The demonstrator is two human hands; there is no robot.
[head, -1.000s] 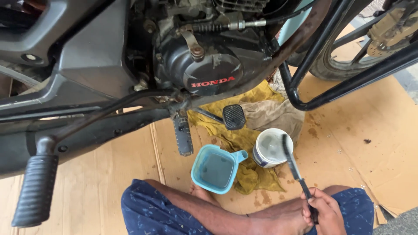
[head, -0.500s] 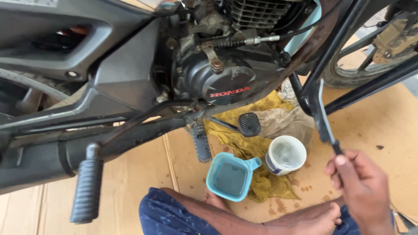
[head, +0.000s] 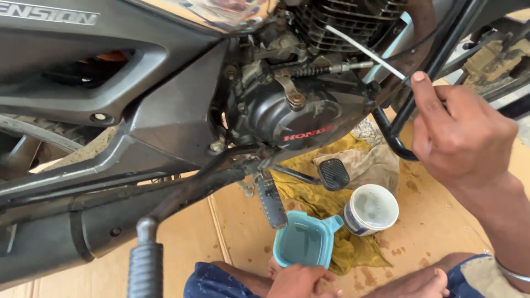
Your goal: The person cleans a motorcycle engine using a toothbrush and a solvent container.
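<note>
Right hand raised beside the engine, clenched on a thin silver rod angling up-left from its fingertips. Left hand low, gripping the blue plastic jug; white cup just right of that.

Thin rod is motion-blurred; we can't tell how the right hand grips it. Left hand cut off by the bottom edge, its grip on the blue jug unclear.

I'm seeing the jug sitting left of the cup, both lying on the cloth under the engine.
</note>
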